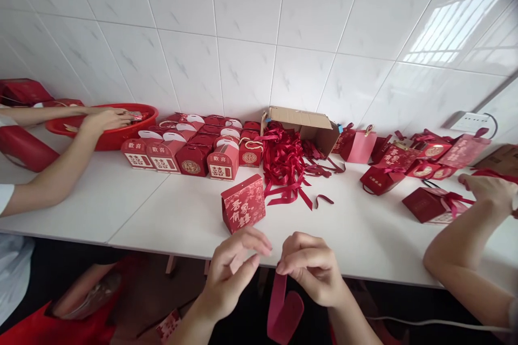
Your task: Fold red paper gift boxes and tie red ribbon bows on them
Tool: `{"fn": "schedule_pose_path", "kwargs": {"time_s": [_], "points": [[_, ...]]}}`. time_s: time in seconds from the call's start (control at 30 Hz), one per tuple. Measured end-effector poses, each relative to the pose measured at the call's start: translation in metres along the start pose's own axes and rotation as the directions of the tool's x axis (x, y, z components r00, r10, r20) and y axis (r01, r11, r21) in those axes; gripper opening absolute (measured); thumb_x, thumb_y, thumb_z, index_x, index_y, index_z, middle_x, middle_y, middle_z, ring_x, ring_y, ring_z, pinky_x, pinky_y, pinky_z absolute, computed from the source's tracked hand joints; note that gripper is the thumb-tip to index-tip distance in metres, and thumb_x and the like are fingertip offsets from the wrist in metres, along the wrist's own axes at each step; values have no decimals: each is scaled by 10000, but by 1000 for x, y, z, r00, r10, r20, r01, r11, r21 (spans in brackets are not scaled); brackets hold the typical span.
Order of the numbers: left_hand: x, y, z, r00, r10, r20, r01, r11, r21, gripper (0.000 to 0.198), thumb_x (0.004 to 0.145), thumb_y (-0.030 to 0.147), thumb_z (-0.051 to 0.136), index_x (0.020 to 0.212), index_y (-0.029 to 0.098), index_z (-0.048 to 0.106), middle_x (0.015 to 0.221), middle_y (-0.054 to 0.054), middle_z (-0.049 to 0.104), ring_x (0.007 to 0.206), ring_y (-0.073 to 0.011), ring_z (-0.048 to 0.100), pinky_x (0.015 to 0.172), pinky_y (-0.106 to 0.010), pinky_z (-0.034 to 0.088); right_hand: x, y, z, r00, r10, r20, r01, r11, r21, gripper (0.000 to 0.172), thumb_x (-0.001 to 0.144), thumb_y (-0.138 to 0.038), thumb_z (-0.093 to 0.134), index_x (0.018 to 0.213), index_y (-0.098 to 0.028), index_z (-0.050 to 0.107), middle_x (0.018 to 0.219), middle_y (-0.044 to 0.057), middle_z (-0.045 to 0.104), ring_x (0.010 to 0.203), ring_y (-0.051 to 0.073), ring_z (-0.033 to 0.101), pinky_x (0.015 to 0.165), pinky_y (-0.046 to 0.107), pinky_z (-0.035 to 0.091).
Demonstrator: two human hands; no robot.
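My right hand (312,267) is closed in a pinch on a red ribbon (283,307) that hangs down in a loop below the table's front edge. My left hand (233,265) is beside it, fingers curled and apart, its fingertips close to the ribbon's top end. Just beyond my hands a small red gift box with gold characters (243,204) stands on the white table (162,210).
A pile of red ribbons (285,164) spills from an open cardboard box (307,124). Several red gift boxes (190,151) stand in rows at the back. A person on the left reaches into a red basin (109,135). Another person's hand (491,191) on the right handles a ribboned box (431,205).
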State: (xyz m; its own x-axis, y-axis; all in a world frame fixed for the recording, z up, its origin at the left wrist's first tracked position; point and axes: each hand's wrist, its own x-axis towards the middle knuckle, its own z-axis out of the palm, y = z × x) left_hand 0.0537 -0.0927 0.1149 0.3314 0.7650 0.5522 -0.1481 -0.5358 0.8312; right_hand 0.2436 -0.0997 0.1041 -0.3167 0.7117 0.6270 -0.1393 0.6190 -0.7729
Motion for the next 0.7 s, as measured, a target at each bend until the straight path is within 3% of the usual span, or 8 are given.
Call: {"fn": "schedule_pose_path", "kwargs": {"time_s": [0.17, 0.33, 0.5, 0.7], "points": [[22, 9, -8, 950, 26, 312, -110, 961, 254, 223, 865, 142, 546, 1009, 242, 683, 1040, -83, 605, 972, -199, 606, 860, -322, 523, 1, 1, -1, 999, 29, 45, -32, 997, 68, 199, 849, -185, 624, 953, -287, 759, 705, 30, 575, 604, 128, 548, 573, 268, 471], [29, 10, -16, 910, 2, 415, -165, 919, 357, 208, 865, 129, 537, 944, 246, 690, 1092, -91, 593, 1062, -222, 561, 953, -373, 481, 4, 6, -5, 992, 76, 105, -85, 993, 83, 166, 856, -214, 627, 932, -275, 760, 701, 25, 569, 575, 114, 538, 553, 253, 450], [33, 7, -22, 904, 1, 427, -196, 889, 414, 171, 854, 132, 569, 894, 248, 688, 1049, -78, 609, 1082, -229, 546, 972, -388, 470, 6, 12, -4, 993, 79, 93, -84, 996, 43, 135, 854, -213, 626, 873, -239, 758, 678, 19, 564, 562, 105, 523, 555, 240, 451], [28, -3, -17, 953, 58, 297, -184, 889, 420, 134, 863, 158, 590, 820, 240, 687, 983, -70, 591, 1048, -218, 544, 905, -350, 501, 5, 18, 0, 998, 54, 21, -56, 994, 89, 150, 831, -169, 641, 879, -254, 754, 658, 13, 569, 570, 112, 539, 555, 240, 452]]}}
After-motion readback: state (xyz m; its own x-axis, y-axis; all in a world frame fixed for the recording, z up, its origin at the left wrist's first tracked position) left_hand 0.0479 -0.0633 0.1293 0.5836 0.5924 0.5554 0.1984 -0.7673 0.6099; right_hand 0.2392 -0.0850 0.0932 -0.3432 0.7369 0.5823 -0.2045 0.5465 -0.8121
